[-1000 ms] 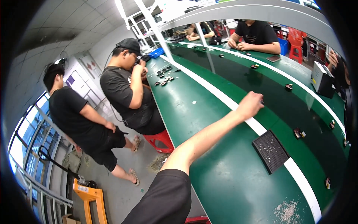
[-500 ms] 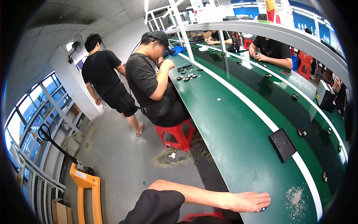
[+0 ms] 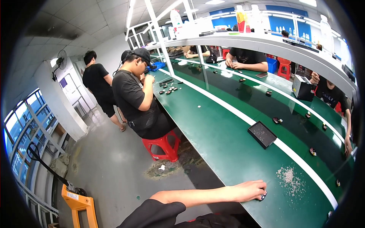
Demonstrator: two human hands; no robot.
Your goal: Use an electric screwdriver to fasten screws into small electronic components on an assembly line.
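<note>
Currently, my left hand (image 3: 247,191) clamps a small dark part (image 3: 263,197) in its fingers (image 3: 261,186); a wide sweep across the counter (image 3: 213,140) could scatter the pale granules (image 3: 290,180).

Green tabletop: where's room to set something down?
Free: the green tabletop between the black rectangular tray, small white square and left hand. Crowded: pale granule scatter right of that hand; small black parts by the seated co-worker.

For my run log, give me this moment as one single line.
left hand: holding small dark object | right hand: out of view | pale bits: scattered on green table | black tray: on table, beyond pale bits
</note>
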